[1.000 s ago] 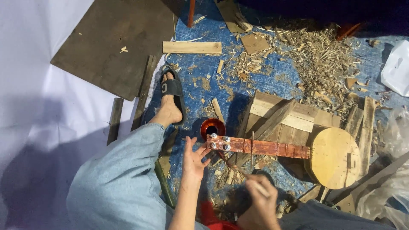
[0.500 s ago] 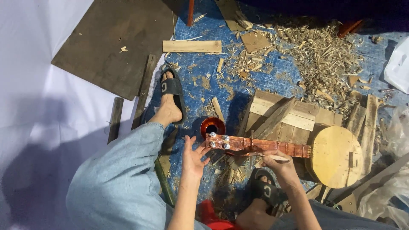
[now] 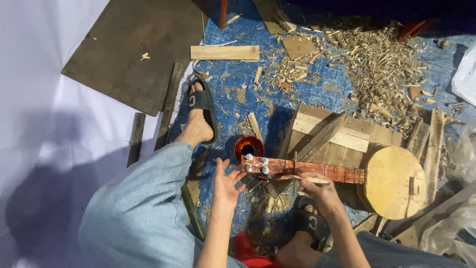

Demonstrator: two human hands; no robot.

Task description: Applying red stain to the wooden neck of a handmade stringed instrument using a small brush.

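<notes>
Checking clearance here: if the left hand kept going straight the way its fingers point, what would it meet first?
Most likely the headstock of the small stringed instrument: the left hand points up-right with fingertips at its end, though depth is uncertain.

a small stringed instrument (image 3: pixel 342 174) is laid flat across wooden blocks: reddish glossy neck with silver tuning pegs at the left, round pale unfinished wooden body at the right.

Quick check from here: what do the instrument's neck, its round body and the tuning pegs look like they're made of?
Neck: wood with a glossy reddish-brown coat, probably varnish, since it shines.
Round body: bare pale wood, matte, grain visible, seemingly unfinished.
Tuning pegs: small silvery caps, likely metal by their glint.
The left hand steadies the head end; the right hand holds a thin pale strip against the neck.
</notes>
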